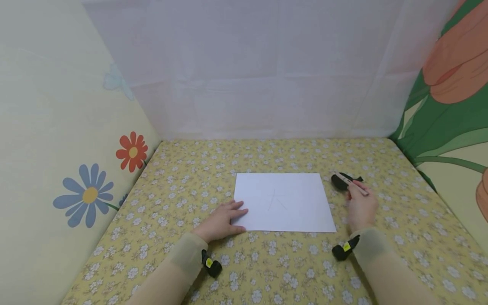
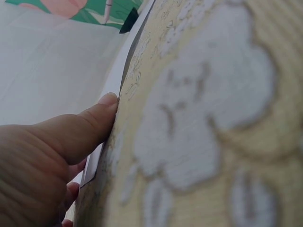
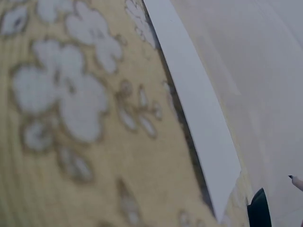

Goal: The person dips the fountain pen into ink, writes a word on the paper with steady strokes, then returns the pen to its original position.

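Observation:
A white sheet of paper (image 1: 305, 203) lies flat, with a few thin grey strokes forming a character-like mark near its middle. My left hand (image 1: 223, 220) rests over the paper's lower left corner with its fingers spread; the thumb (image 2: 97, 120) lies at the near edge in the left wrist view. To the right of the paper, my right hand (image 1: 362, 205) grips a slim pale pencil (image 1: 352, 183). Its dark sharp tip points away from me, and the pencil (image 3: 297, 182) is only partly seen in the right wrist view.
A black rounded object (image 1: 338, 183) with a small tab sits beyond the right hand, partly behind the pencil. Yellow floral cloth (image 1: 183, 178) covers the table. A white backdrop (image 1: 244, 84) rises behind it, and flower-printed panels (image 1: 45, 127) stand at both sides.

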`<move>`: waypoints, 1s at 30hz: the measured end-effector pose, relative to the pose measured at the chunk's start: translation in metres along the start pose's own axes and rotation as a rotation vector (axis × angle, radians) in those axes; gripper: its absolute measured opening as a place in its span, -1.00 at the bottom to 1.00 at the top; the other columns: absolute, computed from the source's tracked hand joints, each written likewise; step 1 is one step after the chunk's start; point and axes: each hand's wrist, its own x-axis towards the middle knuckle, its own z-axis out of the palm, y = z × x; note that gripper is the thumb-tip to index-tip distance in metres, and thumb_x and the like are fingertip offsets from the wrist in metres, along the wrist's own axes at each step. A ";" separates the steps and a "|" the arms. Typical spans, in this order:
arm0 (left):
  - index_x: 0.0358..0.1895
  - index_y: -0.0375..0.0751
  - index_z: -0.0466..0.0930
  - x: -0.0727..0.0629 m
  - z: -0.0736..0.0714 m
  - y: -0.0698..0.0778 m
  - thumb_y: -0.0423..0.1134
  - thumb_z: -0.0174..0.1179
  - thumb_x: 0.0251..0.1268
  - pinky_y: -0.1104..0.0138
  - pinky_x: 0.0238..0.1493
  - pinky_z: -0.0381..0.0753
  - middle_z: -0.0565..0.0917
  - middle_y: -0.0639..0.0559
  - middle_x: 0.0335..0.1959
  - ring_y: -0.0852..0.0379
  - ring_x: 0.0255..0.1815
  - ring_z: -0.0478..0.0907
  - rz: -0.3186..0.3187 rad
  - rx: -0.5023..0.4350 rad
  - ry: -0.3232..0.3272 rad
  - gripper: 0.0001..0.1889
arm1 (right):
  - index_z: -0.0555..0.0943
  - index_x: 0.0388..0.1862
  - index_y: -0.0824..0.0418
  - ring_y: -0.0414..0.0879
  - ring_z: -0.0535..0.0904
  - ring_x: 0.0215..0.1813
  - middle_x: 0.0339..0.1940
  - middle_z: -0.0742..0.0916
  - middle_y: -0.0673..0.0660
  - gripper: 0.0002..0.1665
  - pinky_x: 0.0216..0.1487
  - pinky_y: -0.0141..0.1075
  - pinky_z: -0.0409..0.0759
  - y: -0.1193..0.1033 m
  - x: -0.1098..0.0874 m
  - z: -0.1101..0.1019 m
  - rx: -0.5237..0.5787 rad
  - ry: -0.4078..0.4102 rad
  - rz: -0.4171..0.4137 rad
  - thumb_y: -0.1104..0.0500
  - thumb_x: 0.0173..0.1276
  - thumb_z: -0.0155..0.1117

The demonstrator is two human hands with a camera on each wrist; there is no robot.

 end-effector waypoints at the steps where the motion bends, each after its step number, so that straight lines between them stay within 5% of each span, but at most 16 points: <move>1: 0.41 -0.03 0.33 0.000 0.000 0.000 0.09 0.22 0.28 -0.06 0.47 -0.09 0.14 0.00 0.51 -0.13 0.53 -0.07 -0.001 0.000 -0.002 -0.34 | 0.56 0.15 0.25 -0.12 0.54 -0.25 -0.06 0.63 0.11 -0.59 -0.37 -0.43 0.52 0.000 0.001 -0.001 -0.002 0.004 -0.007 0.18 0.35 0.27; 13: 0.40 -0.04 0.34 0.001 0.001 -0.002 0.10 0.22 0.28 -0.06 0.47 -0.10 0.14 -0.02 0.51 -0.13 0.53 -0.07 0.013 -0.007 0.001 -0.34 | 0.57 -0.02 0.32 -0.15 0.59 -0.38 -0.28 0.71 0.08 -0.70 -0.38 -0.43 0.58 0.000 0.012 -0.009 0.078 0.040 -0.021 0.34 0.26 0.29; 19: 0.41 -0.03 0.33 0.001 0.001 -0.002 0.11 0.21 0.28 -0.05 0.47 -0.11 0.13 -0.02 0.51 -0.12 0.53 -0.07 0.012 -0.010 -0.003 -0.34 | 0.60 -0.10 0.22 -0.11 0.55 -0.34 -0.32 0.68 0.08 -0.76 -0.44 -0.39 0.52 0.001 0.015 -0.013 0.032 0.082 -0.003 0.31 0.24 0.31; 30: 0.40 -0.02 0.34 0.001 0.003 -0.005 0.10 0.23 0.27 -0.06 0.47 -0.10 0.15 -0.01 0.51 -0.12 0.53 -0.06 0.010 -0.014 0.008 -0.33 | 0.59 -0.13 0.16 -0.18 0.54 -0.20 -0.23 0.61 -0.01 -0.84 -0.25 -0.48 0.54 0.005 0.018 -0.020 -0.047 0.145 -0.048 0.18 0.34 0.30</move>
